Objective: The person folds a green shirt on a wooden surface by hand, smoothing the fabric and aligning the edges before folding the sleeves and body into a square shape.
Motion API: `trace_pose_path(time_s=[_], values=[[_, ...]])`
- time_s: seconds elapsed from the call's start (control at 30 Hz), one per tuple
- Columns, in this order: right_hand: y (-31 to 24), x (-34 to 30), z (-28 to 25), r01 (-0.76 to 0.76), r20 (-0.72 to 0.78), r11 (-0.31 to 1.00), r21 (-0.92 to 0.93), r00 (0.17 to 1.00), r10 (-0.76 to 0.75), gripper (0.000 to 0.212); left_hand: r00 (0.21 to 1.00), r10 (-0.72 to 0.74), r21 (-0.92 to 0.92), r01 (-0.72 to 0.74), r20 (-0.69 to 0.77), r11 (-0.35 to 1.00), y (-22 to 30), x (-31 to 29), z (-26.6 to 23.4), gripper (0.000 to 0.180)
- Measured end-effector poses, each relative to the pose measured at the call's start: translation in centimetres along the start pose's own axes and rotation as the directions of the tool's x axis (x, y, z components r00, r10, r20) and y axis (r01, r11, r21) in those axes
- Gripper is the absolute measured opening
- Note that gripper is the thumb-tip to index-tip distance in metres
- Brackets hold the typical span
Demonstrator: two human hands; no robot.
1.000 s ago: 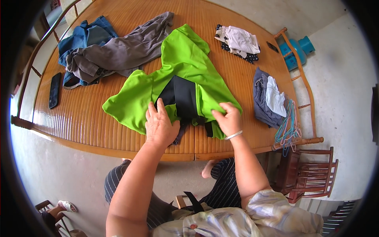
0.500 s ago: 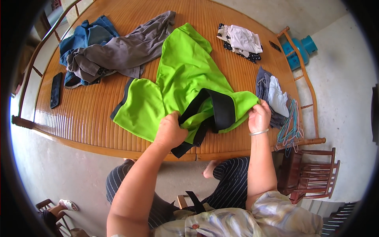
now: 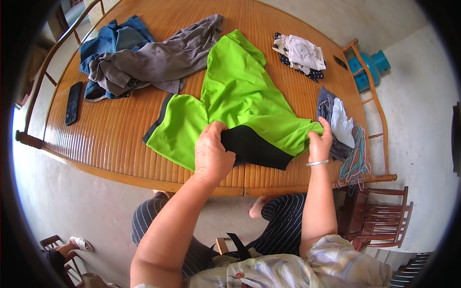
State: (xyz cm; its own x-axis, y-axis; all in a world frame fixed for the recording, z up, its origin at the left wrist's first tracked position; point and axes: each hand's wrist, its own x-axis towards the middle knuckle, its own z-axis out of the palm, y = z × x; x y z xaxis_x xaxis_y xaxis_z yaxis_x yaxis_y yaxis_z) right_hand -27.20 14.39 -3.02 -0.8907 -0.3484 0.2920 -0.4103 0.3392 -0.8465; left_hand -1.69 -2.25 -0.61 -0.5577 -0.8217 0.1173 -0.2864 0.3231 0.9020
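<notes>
Left hand (image 3: 212, 152), fingers closed on the black band (image 3: 257, 148) of the green garment (image 3: 245, 91); right hand (image 3: 320, 144), fingers pinching its green edge; it's spread across the slatted wooden surface (image 3: 120, 139).

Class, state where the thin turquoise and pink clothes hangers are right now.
In the head view, the hangers lie at the near right corner of the brown slatted table, just beside the pale folded cloth.
</notes>
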Motion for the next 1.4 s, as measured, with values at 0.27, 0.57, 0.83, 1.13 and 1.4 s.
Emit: trace_pose_path(time_s=[0.27,0.57,0.83,1.13,1.4], values=[[-8.2,-4.5,3.7,0.564,0.301,0.672,-0.48,0.825,-0.478,0.041,0.996,-0.091,-0.004,0.091,-0.004,0.996,-0.1,-0.3,0.0,0.035],[-7.9,-8.0,7.2,0.588,0.72,0.805,-0.081,0.593,-0.36,0.078,0.986,-0.149,-0.108,0.157,0.075,0.982,0.0,-0.4,0.0,0.035],[-8.1,-6.1,6.2,0.456,0.489,0.884,0.1,0.751,-0.443,0.036,0.988,-0.009,-0.044,0.016,0.155,0.999,0.0,-1.0,-0.2,0.04],[-9.1,-6.4,5.8,0.458,0.516,0.881,0.12,0.73,-0.449,0.031,0.955,-0.181,0.137,0.152,0.234,0.979,0.3,-0.8,-0.7,0.034],[-9.5,-6.7,6.0,0.447,0.549,0.886,0.122,0.713,-0.436,0.033,0.991,-0.1,0.07,0.094,0.086,0.993,-0.1,-0.9,-0.2,0.033]])
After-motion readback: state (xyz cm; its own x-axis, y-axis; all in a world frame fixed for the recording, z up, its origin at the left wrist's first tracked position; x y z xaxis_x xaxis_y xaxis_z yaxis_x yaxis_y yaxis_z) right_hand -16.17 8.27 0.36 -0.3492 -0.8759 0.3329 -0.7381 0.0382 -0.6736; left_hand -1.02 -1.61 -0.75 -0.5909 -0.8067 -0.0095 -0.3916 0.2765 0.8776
